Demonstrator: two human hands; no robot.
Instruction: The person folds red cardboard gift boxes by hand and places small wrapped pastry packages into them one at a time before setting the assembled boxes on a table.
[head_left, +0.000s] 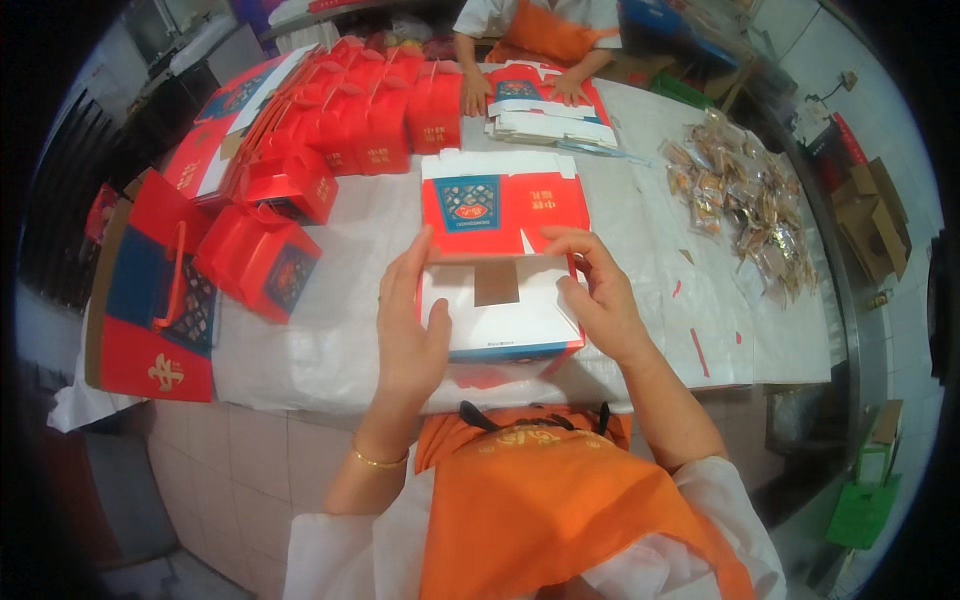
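Note:
In front of me on the white-covered table (337, 345) is a partly folded red and blue paperboard gift box (506, 214). Its far panel bears a printed blue lattice motif and gold writing. A white flap (457, 322) on the near side has a square, brown-looking opening (496, 283). Along the box's left edge lies my left hand (412, 322), its fingers straight and its thumb over the white flap. My right hand (600, 292) holds the right edge, with bent fingers at the red panel's corner and the thumb lower down.
Several finished red handled boxes (259, 259) crowd the left side, beside stacked flat cartons (206, 161) and a large carrier bag (154, 300). Across the table, a co-worker's hands (566, 88) rest on flattened boxes (551, 124). Small wrapped packets (739, 187) are heaped at right.

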